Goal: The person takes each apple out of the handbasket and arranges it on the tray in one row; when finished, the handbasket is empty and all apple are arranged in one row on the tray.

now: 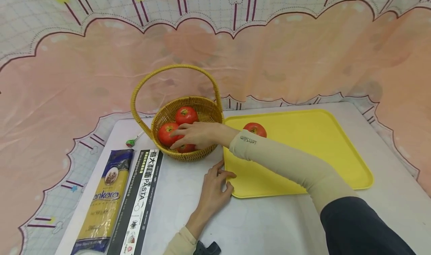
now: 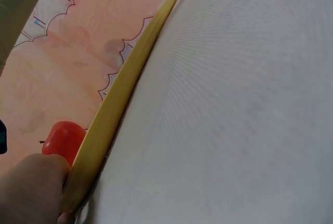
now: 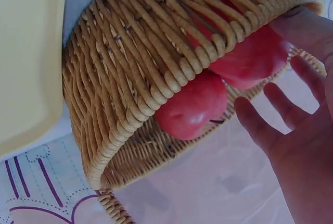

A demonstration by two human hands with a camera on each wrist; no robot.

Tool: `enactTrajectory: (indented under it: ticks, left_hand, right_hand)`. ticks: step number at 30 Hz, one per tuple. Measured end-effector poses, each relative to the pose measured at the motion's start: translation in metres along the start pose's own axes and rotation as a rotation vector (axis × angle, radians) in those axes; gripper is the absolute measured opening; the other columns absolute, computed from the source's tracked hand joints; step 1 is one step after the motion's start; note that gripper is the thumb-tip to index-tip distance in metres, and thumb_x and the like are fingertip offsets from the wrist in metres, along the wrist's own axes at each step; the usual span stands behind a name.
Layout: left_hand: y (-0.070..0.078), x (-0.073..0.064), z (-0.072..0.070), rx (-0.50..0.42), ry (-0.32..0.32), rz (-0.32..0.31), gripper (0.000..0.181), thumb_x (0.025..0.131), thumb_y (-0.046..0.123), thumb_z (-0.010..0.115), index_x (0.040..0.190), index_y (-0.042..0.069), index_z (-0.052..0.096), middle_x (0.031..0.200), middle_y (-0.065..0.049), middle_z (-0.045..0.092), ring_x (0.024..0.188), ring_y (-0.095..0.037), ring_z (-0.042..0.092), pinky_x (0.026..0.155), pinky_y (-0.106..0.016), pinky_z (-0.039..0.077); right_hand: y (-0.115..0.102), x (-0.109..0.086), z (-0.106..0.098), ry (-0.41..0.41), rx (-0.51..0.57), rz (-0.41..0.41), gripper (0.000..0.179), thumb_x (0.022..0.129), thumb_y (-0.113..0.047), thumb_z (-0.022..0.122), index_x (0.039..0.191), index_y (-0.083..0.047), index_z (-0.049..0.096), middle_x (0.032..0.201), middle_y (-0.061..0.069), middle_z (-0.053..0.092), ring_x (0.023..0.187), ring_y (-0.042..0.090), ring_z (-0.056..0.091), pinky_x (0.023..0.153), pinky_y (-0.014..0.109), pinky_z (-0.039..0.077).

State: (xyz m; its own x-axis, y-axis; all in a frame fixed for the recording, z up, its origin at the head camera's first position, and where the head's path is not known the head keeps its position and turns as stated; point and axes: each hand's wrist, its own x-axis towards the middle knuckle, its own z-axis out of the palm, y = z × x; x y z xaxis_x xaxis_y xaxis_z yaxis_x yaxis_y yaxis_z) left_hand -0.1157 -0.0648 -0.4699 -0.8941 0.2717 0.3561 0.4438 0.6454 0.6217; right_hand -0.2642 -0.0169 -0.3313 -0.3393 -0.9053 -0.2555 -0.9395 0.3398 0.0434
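Note:
My right hand (image 1: 196, 134) reaches into a yellow wicker basket (image 1: 188, 157) with a tall handle. Its fingers spread over the tomatoes, the thumb right beside one tomato (image 3: 250, 60) in the right wrist view. Three tomatoes show inside: one at the back (image 1: 186, 115), another at the left (image 1: 166, 133) and a third (image 1: 186, 148) partly under the hand. On the yellow tray (image 1: 296, 135) sits a single tomato (image 1: 254, 128), partly hidden by the right sleeve. My left hand (image 1: 215, 185) holds the tray's left rim near the front corner, fingers bent over the edge.
Left of the basket lie a yellow and blue pasta packet (image 1: 104, 202) and a long black and white pasta box (image 1: 139, 202). A lollipop (image 1: 130, 143) is by the basket. A patterned cloth (image 1: 269, 67) hangs behind the white table (image 1: 256, 225).

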Motion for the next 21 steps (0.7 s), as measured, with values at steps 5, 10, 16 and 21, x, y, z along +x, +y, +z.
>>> enactTrajectory:
  ticks: [5,10,16,21]
  left_hand:
    - [0.000,0.000,0.000,0.004,0.009,0.010,0.024,0.076,0.006,0.061,0.091,0.021,0.071,0.135,-0.011,0.052,0.093,-0.016,0.050,0.081,-0.036,0.037]
    - [-0.001,0.001,0.002,0.012,0.025,0.034,0.024,0.075,0.006,0.061,0.091,0.021,0.071,0.134,-0.012,0.053,0.092,-0.016,0.050,0.079,-0.034,0.037]
    - [-0.001,0.000,0.002,0.024,0.032,0.036,0.025,0.074,0.006,0.062,0.090,0.022,0.071,0.134,-0.011,0.053,0.093,-0.016,0.051,0.079,-0.033,0.037]
    - [-0.001,0.000,0.002,0.016,0.036,0.029,0.024,0.074,0.006,0.062,0.090,0.021,0.071,0.134,-0.011,0.054,0.094,-0.016,0.051,0.079,-0.033,0.037]
  right_hand:
    - [0.000,0.007,0.000,-0.059,0.002,0.015,0.067,0.089,-0.012,0.060,0.144,-0.039,0.034,0.158,-0.004,0.018,0.144,0.029,0.020,0.106,0.053,0.034]
    - [0.003,0.010,-0.001,-0.126,0.044,0.054,0.068,0.089,-0.012,0.059,0.144,-0.042,0.031,0.158,-0.002,0.019,0.142,0.036,0.025,0.109,0.049,0.031]
    - [0.004,0.012,0.000,-0.109,0.049,0.045,0.064,0.090,-0.009,0.056,0.142,-0.041,0.036,0.152,0.003,0.027,0.135,0.040,0.033,0.104,0.043,0.040]
    - [0.005,0.011,0.002,-0.100,0.069,0.065,0.062,0.089,-0.010,0.057,0.141,-0.040,0.040,0.150,0.008,0.024,0.128,0.038,0.035,0.099,0.042,0.043]
